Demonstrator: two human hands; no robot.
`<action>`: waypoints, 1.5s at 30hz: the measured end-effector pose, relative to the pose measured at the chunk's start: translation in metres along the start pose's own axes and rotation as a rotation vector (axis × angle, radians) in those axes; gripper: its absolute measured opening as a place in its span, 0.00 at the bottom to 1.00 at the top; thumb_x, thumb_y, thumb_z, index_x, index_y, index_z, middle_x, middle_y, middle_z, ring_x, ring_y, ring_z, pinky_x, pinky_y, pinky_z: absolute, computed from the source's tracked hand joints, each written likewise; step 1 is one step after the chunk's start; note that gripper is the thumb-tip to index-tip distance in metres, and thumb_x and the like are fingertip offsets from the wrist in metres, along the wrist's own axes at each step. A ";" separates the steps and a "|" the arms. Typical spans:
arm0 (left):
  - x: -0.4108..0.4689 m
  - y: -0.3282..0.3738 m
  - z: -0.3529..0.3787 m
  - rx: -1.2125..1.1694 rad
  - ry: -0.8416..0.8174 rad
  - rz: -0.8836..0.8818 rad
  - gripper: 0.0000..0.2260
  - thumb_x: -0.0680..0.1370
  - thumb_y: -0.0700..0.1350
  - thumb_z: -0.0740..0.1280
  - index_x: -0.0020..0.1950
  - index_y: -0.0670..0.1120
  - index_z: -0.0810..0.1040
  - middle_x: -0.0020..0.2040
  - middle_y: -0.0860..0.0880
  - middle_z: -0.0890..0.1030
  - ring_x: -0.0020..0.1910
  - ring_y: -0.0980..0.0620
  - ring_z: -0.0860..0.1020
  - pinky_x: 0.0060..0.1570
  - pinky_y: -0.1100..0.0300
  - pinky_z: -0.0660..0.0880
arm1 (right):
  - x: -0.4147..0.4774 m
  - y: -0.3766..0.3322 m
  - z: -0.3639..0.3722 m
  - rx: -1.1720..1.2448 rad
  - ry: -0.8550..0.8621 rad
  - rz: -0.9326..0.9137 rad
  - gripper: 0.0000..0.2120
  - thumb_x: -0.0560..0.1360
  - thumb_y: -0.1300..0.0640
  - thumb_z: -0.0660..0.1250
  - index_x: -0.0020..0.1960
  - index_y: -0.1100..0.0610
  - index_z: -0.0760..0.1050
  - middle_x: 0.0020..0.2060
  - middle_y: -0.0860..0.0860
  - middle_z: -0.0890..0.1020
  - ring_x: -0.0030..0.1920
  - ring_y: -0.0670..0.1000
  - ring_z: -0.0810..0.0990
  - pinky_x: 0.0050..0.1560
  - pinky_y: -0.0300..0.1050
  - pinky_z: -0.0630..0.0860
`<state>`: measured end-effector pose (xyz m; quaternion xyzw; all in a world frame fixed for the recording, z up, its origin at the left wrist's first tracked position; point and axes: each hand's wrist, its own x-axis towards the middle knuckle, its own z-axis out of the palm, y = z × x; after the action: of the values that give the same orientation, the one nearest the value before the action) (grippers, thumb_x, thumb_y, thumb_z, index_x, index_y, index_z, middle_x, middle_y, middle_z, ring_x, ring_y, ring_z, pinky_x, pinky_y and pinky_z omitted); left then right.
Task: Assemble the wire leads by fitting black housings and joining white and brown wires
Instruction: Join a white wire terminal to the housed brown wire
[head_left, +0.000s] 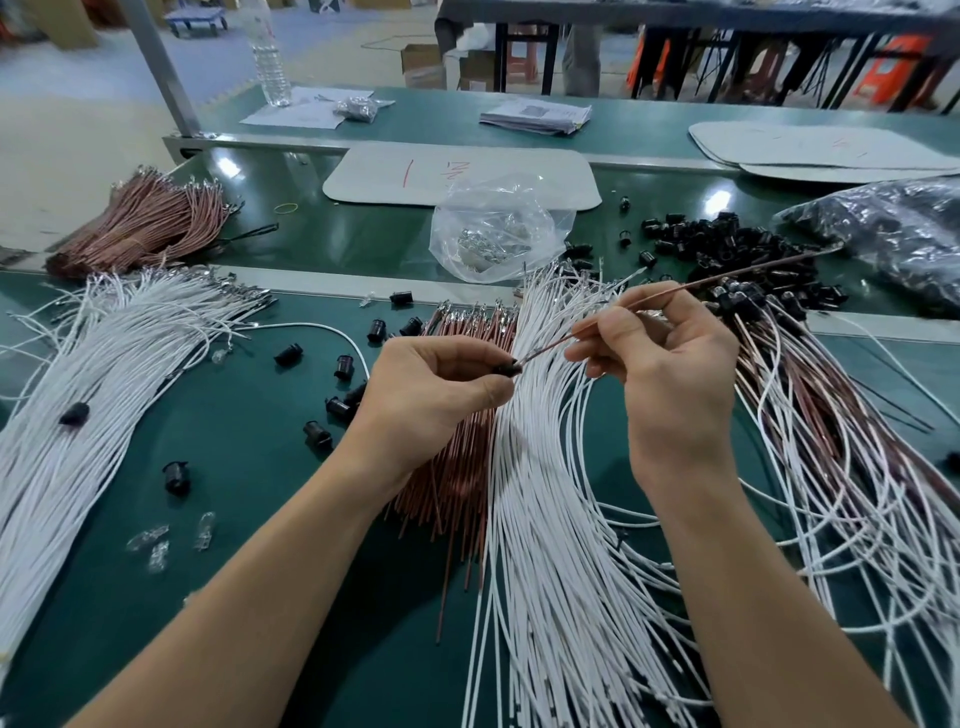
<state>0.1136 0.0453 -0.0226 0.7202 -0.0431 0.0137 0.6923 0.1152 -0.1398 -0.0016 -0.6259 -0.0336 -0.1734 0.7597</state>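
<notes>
I record both arms in view: the left forearm enters from the lower left and the right forearm from the lower right, with the hands near each other but apart. My left hand is curled, thumb and fingertips pinching a black housing. My right hand sits slightly higher, thumb and forefinger pinching a brown wire, other fingers loosely bent.
</notes>
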 end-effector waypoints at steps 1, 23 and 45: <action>0.000 0.000 0.000 0.004 0.004 0.002 0.13 0.71 0.32 0.79 0.43 0.51 0.89 0.41 0.47 0.88 0.40 0.55 0.86 0.43 0.66 0.79 | 0.000 0.000 0.000 -0.004 0.000 -0.005 0.06 0.80 0.68 0.67 0.47 0.60 0.76 0.36 0.58 0.86 0.33 0.56 0.85 0.33 0.42 0.78; -0.002 -0.003 0.003 0.215 0.161 0.099 0.16 0.67 0.37 0.83 0.46 0.56 0.89 0.39 0.51 0.86 0.38 0.53 0.82 0.44 0.54 0.84 | -0.003 0.002 0.001 -0.060 -0.021 0.074 0.05 0.76 0.69 0.72 0.45 0.62 0.80 0.35 0.57 0.86 0.32 0.54 0.85 0.33 0.42 0.79; -0.004 -0.004 0.002 0.275 0.175 0.198 0.15 0.68 0.37 0.82 0.47 0.55 0.89 0.43 0.57 0.85 0.41 0.54 0.82 0.43 0.65 0.79 | -0.002 -0.002 -0.003 -0.094 -0.117 0.067 0.12 0.74 0.71 0.71 0.37 0.57 0.82 0.32 0.59 0.85 0.29 0.55 0.84 0.30 0.44 0.78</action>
<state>0.1096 0.0432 -0.0269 0.7964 -0.0511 0.1503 0.5836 0.1128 -0.1421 -0.0011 -0.6706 -0.0489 -0.1125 0.7316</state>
